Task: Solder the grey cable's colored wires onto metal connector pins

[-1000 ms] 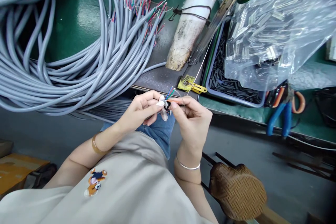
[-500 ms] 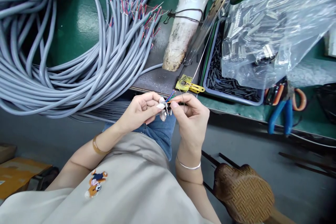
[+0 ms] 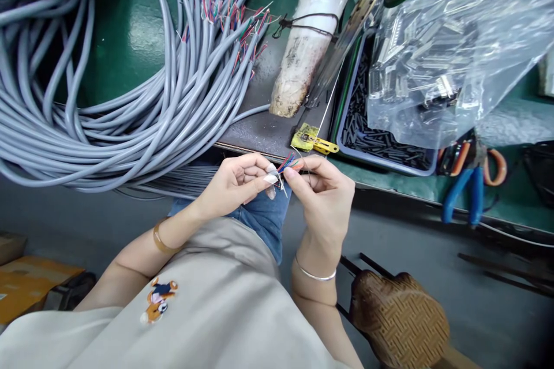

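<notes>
My left hand (image 3: 242, 181) is closed in a pinch, with pale covers on its thumb and a fingertip. Between them sits a small metal connector (image 3: 281, 184), mostly hidden by the fingers. Thin coloured wires (image 3: 286, 162), red, blue, green and orange, fan out just above it. My right hand (image 3: 322, 190) pinches the orange wires between thumb and forefinger, close against the left fingertips. A thin bare strand curves near the right forefinger. Just beyond the hands, a yellow clip (image 3: 324, 145) lies at the bench edge beside a yellow sponge (image 3: 304, 136).
Grey cables (image 3: 173, 121) with stripped ends cover the left bench. A wrapped white post (image 3: 298, 52) stands mid-bench. To the right are a tray (image 3: 433, 161) of short black tubes, a clear bag (image 3: 445, 57) of metal parts, and blue-handled pliers (image 3: 463, 193). A stool (image 3: 402, 317) is below.
My right hand has shifted slightly right and down. The coloured wires now bunch closer to its fingertips, and the metal piece has turned between my left fingers.
</notes>
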### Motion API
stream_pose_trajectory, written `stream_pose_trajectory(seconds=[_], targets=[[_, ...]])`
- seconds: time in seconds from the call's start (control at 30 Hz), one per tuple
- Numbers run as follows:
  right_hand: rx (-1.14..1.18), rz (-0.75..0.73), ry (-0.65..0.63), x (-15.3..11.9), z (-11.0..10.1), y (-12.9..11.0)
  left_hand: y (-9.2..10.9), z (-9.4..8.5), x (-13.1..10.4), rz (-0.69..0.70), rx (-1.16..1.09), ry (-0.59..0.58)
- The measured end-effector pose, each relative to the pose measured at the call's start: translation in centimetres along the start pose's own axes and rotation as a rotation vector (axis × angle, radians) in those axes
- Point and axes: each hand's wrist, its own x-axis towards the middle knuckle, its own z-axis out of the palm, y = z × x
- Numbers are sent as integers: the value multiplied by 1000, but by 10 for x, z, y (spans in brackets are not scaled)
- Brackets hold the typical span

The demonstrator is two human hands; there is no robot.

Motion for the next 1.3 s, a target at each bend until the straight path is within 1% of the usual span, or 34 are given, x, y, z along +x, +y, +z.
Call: stream_pose_trajectory(seconds=[0.13, 0.37, 0.67, 0.77, 0.87, 1.03, 1.13, 1.3], targets=[[6, 4, 3, 1, -1, 0, -2, -2, -1, -4, -17, -23], [-23, -17, 11, 0, 0, -4, -2, 0, -3, -28, -1, 7], [-39, -50, -57, 0, -6, -3, -6, 0, -3, 52, 50, 0], [-63, -70, -39, -1, -5, 0, -8, 3, -5, 107, 85, 54], [-107, -102, -27, -2, -6, 2, -9, 5, -6, 167, 181, 129], [-105, -140, -34, -3, -10, 5, -9, 3, -4, 183, 279, 149], [-89, -122, -46, -1, -12, 7, -8, 1, -4, 181, 323, 152], [-22, -33, -32, 1, -12, 7, -6, 1, -5, 164, 374, 109]])
